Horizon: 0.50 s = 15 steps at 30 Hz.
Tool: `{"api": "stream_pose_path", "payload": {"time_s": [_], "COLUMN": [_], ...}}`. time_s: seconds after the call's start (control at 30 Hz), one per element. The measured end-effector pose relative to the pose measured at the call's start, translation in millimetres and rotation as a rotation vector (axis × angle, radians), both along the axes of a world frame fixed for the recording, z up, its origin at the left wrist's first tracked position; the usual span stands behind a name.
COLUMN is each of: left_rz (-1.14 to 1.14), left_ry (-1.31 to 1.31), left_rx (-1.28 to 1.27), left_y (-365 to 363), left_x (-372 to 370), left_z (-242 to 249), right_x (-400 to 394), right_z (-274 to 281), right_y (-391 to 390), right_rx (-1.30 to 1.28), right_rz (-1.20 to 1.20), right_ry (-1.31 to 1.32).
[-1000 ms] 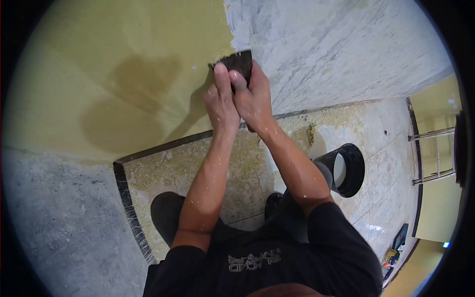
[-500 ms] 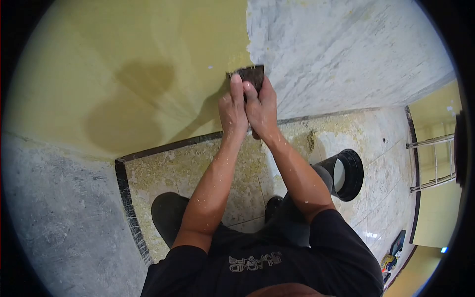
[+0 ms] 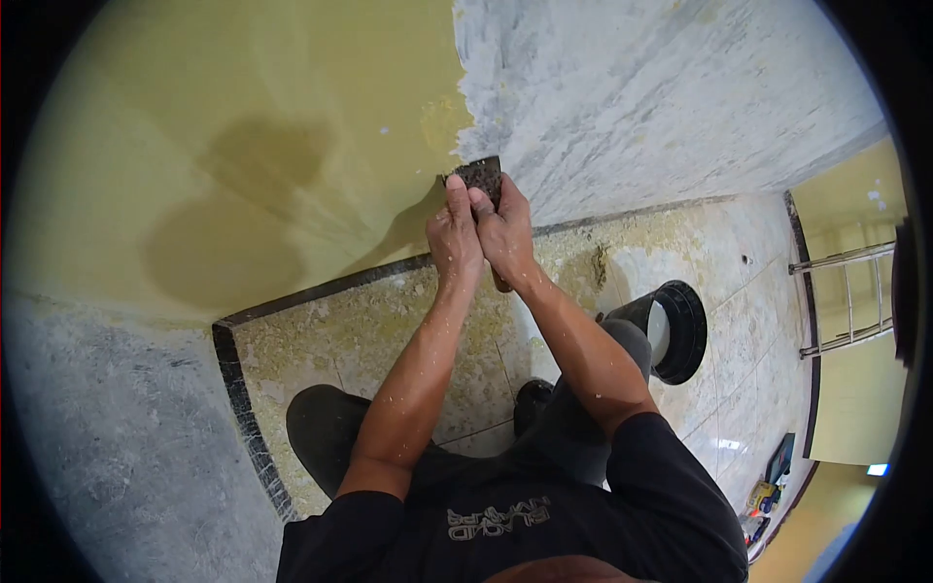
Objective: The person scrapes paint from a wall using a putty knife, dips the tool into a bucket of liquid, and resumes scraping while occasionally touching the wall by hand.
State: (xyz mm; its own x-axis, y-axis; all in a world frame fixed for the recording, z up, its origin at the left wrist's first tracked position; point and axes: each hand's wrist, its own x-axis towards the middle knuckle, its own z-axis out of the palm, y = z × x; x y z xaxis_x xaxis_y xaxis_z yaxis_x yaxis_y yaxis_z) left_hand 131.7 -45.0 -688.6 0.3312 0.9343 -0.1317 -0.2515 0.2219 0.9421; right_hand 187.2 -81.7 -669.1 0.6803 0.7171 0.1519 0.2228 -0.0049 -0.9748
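A scraper (image 3: 481, 174) with a dark, crusted blade is pressed against the wall where yellow paint (image 3: 330, 117) meets the stripped grey-white surface (image 3: 622, 117). Both of my hands grip it, close together. My left hand (image 3: 455, 236) is closed, its thumb lying along the blade. My right hand (image 3: 506, 233) wraps around the scraper from the other side, and the handle's brown end pokes out below it. Pale paint flecks dot both hands and forearms. Along the border the paint edge is ragged, with flakes near the blade.
Paint scraps litter the tiled floor (image 3: 389, 335) below a dark baseboard (image 3: 330, 287). A black bucket (image 3: 692, 335) stands by my right knee. A metal ladder (image 3: 846, 260) is at the far right, and assorted tools (image 3: 763, 497) lie at lower right. A grey wall (image 3: 126, 437) rises at left.
My hands and the scraper have moved down the wall, closer to the baseboard. The stripped border beside the blade reaches lower. The view has shifted slightly.
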Motion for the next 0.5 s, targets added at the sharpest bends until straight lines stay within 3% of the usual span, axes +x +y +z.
{"api": "stream_pose_path", "payload": {"time_s": [0.07, 0.13, 0.23, 0.3, 0.4, 0.5], "left_rz": [0.027, 0.005, 0.106, 0.119, 0.178, 0.065], "left_ry": [0.020, 0.279, 0.169, 0.220, 0.244, 0.408], "left_rx": [0.022, 0.050, 0.217, 0.228, 0.326, 0.284], "left_y": [0, 2, 11, 9, 12, 6], "left_x": [-3, -11, -13, -21, -13, -6], "left_z": [11, 17, 59, 61, 42, 8], "right_x": [1, -4, -6, -13, -7, 7], "right_z": [-5, -6, 35, 51, 4, -35], "right_y": [6, 7, 23, 29, 27, 13], "right_rx": [0.139, 0.146, 0.220, 0.299, 0.305, 0.207], "right_rz": [0.032, 0.019, 0.033, 0.048, -0.008, 0.011], "right_ry": [0.070, 0.099, 0.045, 0.041, -0.009, 0.019]}}
